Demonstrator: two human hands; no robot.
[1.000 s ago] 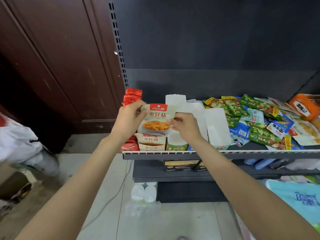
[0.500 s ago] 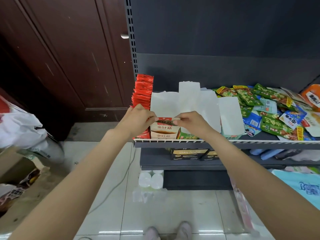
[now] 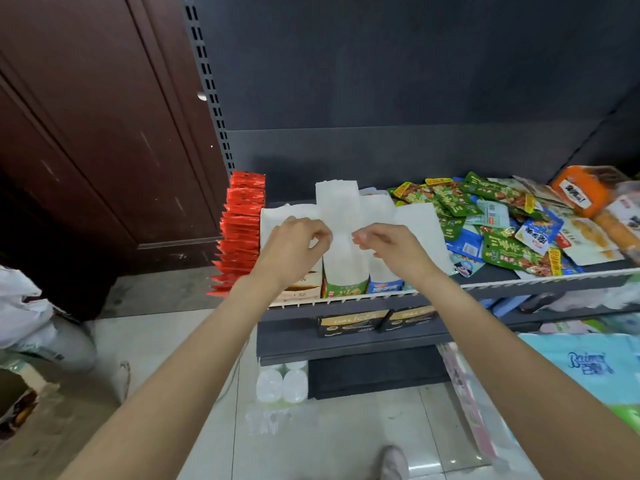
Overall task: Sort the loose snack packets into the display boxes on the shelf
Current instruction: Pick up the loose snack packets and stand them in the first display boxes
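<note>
Dark grey back panel, brown wooden door, pale glossy floor tiles.

left hand: covers most of the leftmost display box; whether its curled fingers pinch anything cannot be told.
right hand: fingertips blurred; a grip cannot be made out.
box contents: hidden behind the raised white flaps.
loose packets: pile at 3 o'clock runs off the frame's edge; small print unreadable.
orange pack: partly cut off at the edge.
lower-shelf boxes: tops hidden under the shelf rail.
</note>
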